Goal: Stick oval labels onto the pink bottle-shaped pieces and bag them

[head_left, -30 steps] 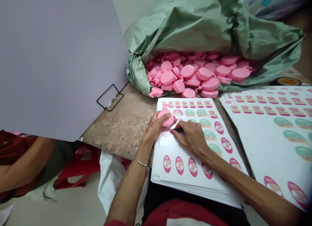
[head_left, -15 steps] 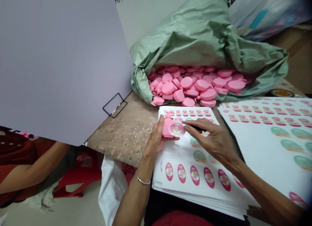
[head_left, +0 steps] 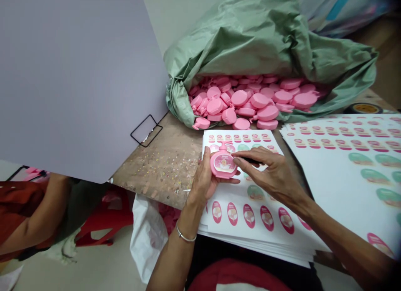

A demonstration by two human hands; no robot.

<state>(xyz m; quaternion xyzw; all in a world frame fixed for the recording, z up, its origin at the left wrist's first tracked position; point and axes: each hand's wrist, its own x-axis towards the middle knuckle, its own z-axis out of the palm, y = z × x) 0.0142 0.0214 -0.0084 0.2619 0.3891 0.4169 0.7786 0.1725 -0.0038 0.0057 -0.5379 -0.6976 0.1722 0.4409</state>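
Slippage looks like the main risk: the pink bottle (head_left: 213, 163) lies in the curled fingers of the left hand (head_left: 203, 184), held over the sticker sheets (head_left: 219, 236), and a loosened grip could drop it onto them. The oval label (head_left: 223, 164) on its face could wrinkle or lift at the edge if brushed by the right hand (head_left: 272, 174), which pinches a thin black tool (head_left: 252, 160) just beside the bottle. A careless elbow could also knock the loose pile of pink bottles (head_left: 247, 103), spilling from the green sack (head_left: 250, 40) at the far edge of the table (head_left: 156, 165), down onto the sheets. Compared with a second ago, the bottle has turned over: its bare pink side faced up then, and now the labelled face shows, with the neck pointing far.
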